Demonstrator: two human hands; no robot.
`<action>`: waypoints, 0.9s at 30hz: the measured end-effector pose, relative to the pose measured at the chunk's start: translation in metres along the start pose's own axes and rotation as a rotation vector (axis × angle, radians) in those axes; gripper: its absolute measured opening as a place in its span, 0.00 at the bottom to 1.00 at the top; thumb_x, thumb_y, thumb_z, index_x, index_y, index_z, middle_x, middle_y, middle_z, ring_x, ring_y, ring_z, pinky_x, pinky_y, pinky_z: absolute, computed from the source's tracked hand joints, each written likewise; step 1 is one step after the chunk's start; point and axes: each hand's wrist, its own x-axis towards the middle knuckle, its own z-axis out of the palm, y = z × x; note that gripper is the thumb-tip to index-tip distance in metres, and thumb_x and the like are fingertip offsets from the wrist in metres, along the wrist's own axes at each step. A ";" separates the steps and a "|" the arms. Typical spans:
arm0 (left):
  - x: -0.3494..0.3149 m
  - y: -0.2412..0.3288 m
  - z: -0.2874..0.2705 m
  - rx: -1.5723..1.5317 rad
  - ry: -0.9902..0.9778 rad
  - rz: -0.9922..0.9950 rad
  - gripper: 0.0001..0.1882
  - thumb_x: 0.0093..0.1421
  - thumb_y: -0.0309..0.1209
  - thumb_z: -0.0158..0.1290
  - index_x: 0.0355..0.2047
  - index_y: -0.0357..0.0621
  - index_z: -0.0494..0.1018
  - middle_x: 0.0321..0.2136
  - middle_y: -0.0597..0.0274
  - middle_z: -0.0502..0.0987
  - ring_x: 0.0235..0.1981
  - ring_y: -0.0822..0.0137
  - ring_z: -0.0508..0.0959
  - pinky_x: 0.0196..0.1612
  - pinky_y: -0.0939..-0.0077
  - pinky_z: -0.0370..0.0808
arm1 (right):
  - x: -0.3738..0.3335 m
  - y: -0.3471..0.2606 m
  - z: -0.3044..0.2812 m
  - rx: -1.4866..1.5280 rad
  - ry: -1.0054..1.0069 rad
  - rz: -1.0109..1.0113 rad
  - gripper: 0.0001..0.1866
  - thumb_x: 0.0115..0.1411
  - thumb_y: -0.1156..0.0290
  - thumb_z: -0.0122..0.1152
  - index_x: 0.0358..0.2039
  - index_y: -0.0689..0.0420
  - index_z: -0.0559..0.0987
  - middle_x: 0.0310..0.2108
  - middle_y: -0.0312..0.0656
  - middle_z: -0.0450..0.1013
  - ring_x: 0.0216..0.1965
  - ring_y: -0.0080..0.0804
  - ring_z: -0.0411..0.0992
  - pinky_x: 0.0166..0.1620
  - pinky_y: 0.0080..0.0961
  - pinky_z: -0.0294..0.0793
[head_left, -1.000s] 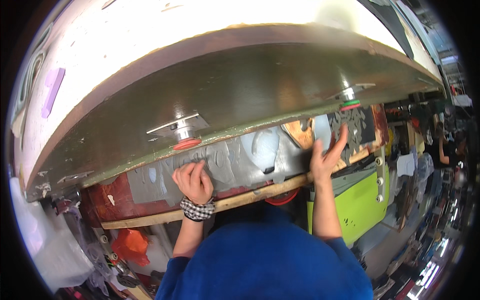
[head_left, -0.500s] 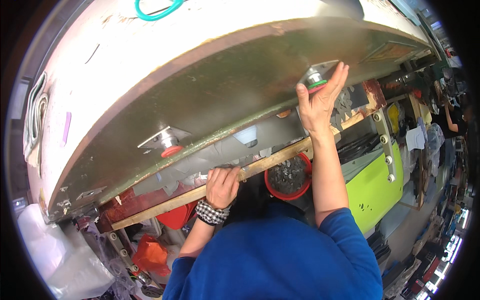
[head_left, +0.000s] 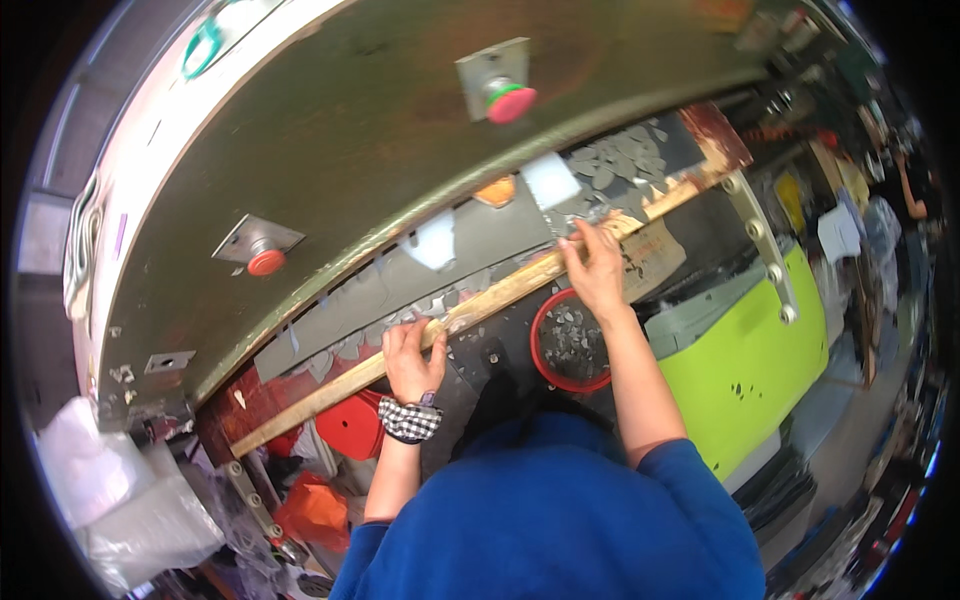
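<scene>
My left hand (head_left: 412, 362) lies with its fingers stretched over a long wooden strip (head_left: 495, 297), thumb apart. Its wrist wears a black-and-white checked band (head_left: 408, 420). Further right, my right hand (head_left: 598, 278) reaches over the same strip with bent fingers, fingertips beside a grey sheet (head_left: 490, 232). Nothing shows between those fingers. Many cut grey pieces (head_left: 610, 165) lie beyond that hand. White patches (head_left: 432, 240) and an orange one (head_left: 495, 191) rest on the sheet. Above hangs a dark green machine beam with a left red button (head_left: 265, 262) and a right pink-red button (head_left: 511, 103).
A red bucket (head_left: 535, 345) of grey scraps stands below the strip. To the right are a lime-green board (head_left: 755, 365) and a metal bracket (head_left: 757, 240). Red plastic things (head_left: 350, 425) and clear bags (head_left: 150, 510) lie at left. Another person's arm (head_left: 912, 190) shows far right.
My right hand has left the right-hand button and come down to the wooden strip. The left hand stays on the strip. The view has shifted, showing more of the sheet beneath the beam.
</scene>
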 end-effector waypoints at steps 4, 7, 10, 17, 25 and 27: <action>-0.021 0.006 -0.007 0.003 -0.039 0.032 0.15 0.50 0.29 0.61 0.39 0.37 0.77 0.32 0.50 0.73 0.37 0.50 0.72 0.43 0.59 0.70 | -0.016 -0.013 -0.023 0.101 0.029 0.077 0.11 0.54 0.74 0.63 0.38 0.64 0.79 0.31 0.47 0.76 0.36 0.45 0.73 0.42 0.36 0.72; -0.044 0.015 -0.016 0.009 -0.119 0.057 0.14 0.52 0.29 0.60 0.39 0.37 0.77 0.32 0.49 0.74 0.36 0.49 0.72 0.43 0.60 0.70 | -0.019 -0.027 -0.028 0.058 0.303 0.067 0.09 0.52 0.75 0.63 0.34 0.63 0.79 0.30 0.45 0.75 0.37 0.44 0.72 0.44 0.35 0.72; -0.056 0.024 -0.029 0.033 -0.237 0.106 0.11 0.54 0.29 0.58 0.38 0.37 0.77 0.32 0.49 0.74 0.36 0.49 0.73 0.41 0.60 0.71 | -0.008 -0.051 -0.015 0.151 0.319 0.012 0.15 0.51 0.69 0.64 0.38 0.63 0.78 0.36 0.47 0.76 0.48 0.47 0.67 0.51 0.39 0.69; -0.065 0.075 -0.046 0.077 -0.183 0.023 0.10 0.59 0.32 0.57 0.23 0.40 0.79 0.11 0.55 0.74 0.11 0.59 0.74 0.19 0.71 0.70 | -0.032 -0.089 -0.012 -0.004 -0.182 0.092 0.47 0.41 0.62 0.74 0.61 0.54 0.61 0.56 0.75 0.51 0.61 0.72 0.49 0.57 0.50 0.64; -0.055 0.117 -0.033 -0.175 -0.230 0.133 0.23 0.54 0.28 0.59 0.51 0.41 0.71 0.47 0.47 0.74 0.47 0.58 0.75 0.51 0.60 0.71 | -0.061 -0.071 -0.068 0.322 0.052 0.078 0.46 0.29 0.69 0.80 0.54 0.60 0.70 0.47 0.52 0.69 0.49 0.48 0.67 0.53 0.40 0.68; -0.060 0.121 -0.014 -0.011 -0.428 0.336 0.33 0.52 0.32 0.60 0.59 0.47 0.64 0.60 0.44 0.61 0.62 0.47 0.60 0.63 0.43 0.53 | -0.054 -0.064 -0.088 0.766 -0.061 0.468 0.44 0.37 0.73 0.78 0.56 0.63 0.67 0.49 0.48 0.71 0.48 0.35 0.72 0.50 0.27 0.73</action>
